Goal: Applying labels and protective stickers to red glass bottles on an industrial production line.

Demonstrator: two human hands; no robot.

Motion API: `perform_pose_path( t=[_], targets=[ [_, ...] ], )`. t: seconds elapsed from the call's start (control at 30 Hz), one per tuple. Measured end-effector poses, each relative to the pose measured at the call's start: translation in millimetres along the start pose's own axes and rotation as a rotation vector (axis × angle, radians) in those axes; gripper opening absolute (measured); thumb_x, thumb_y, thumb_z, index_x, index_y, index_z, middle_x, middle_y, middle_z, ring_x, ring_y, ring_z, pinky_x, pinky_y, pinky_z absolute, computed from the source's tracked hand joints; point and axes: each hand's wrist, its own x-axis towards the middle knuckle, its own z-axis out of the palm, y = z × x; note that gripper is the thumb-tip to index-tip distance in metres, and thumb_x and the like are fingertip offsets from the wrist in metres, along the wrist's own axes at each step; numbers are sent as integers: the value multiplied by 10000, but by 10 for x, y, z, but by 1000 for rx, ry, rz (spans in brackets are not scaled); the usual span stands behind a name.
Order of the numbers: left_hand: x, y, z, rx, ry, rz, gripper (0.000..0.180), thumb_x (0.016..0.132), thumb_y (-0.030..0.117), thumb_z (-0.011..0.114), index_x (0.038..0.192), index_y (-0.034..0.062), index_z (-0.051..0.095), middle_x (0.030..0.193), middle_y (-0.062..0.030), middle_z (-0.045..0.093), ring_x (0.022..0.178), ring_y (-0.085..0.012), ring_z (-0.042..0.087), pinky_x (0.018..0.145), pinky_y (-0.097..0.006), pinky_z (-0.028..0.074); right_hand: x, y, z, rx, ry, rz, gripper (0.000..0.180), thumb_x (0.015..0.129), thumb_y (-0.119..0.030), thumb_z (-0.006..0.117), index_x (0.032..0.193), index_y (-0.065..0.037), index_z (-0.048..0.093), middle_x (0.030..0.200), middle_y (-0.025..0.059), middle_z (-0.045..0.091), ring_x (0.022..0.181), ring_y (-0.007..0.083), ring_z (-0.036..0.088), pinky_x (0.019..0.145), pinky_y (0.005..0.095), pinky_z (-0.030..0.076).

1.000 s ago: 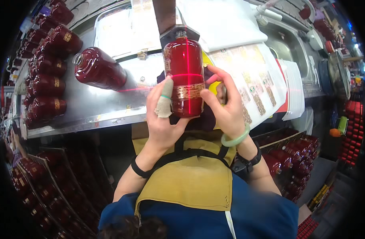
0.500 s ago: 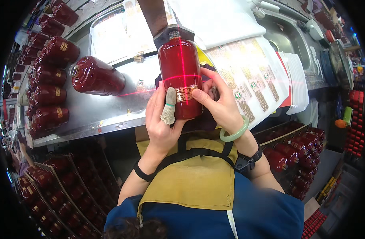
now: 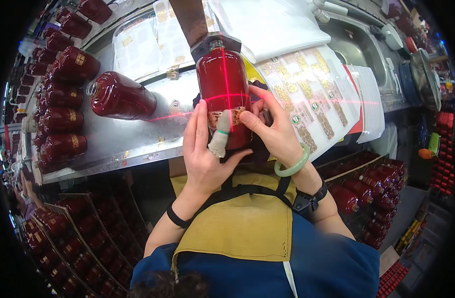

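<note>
A dark red glass bottle [image 3: 222, 79] lies in front of me with its clear neck pointing away, against a dark metal bracket [image 3: 200, 47]. My left hand [image 3: 203, 149] holds its left side, the thumb near the base. One left finger wears a pale cloth finger cover [image 3: 220, 135] with a green band and presses on the gold decal [image 3: 236, 118] on the bottle. My right hand [image 3: 272, 121] grips the right side, thumb on the decal's right end and fingers partly hidden behind the glass. Bright red light lines cross on the bottle.
Another red bottle [image 3: 123, 97] lies to the left on the metal table [image 3: 170, 130], with rows of bottles [image 3: 63, 119] beyond it. Gold decal sheets [image 3: 302, 89] are spread at the right, before a metal sink [image 3: 359, 52]. Bottle racks [image 3: 83, 243] stand below on both sides.
My covered left finger has moved right and now lies across the decal. The left thumb has stretched out along the bottle's base. My right hand has hardly moved.
</note>
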Motion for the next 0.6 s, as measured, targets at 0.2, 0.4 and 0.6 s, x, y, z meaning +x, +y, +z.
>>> perform_pose_path(
  t=[0.2,0.4,0.6],
  targets=[
    [145,252,-6,124,-37,-38,779,606,322,958,1332,190,710,1622,-323,280,1457,-514,318,1161,-556,356,71,-10,-198,318,-3,96,527,1082,-306,552,1490,9,446,1076,25,576,984,103,550,931,273,450],
    [48,168,76,83,53,-4,762,626,225,957,1339,182,694,1640,-300,264,1467,-491,296,1175,-557,318,95,-271,-134,120,193,-208,285,1010,-31,634,1283,7,560,1131,78,638,1017,110,603,893,247,512],
    [68,-161,3,-340,-24,-308,1108,649,141,946,1566,13,338,1512,-266,469,1392,-397,465,1158,-464,385,-44,-47,-31,-163,261,-181,178,949,-39,696,1115,10,654,916,74,690,802,114,633,731,293,523]
  ],
)
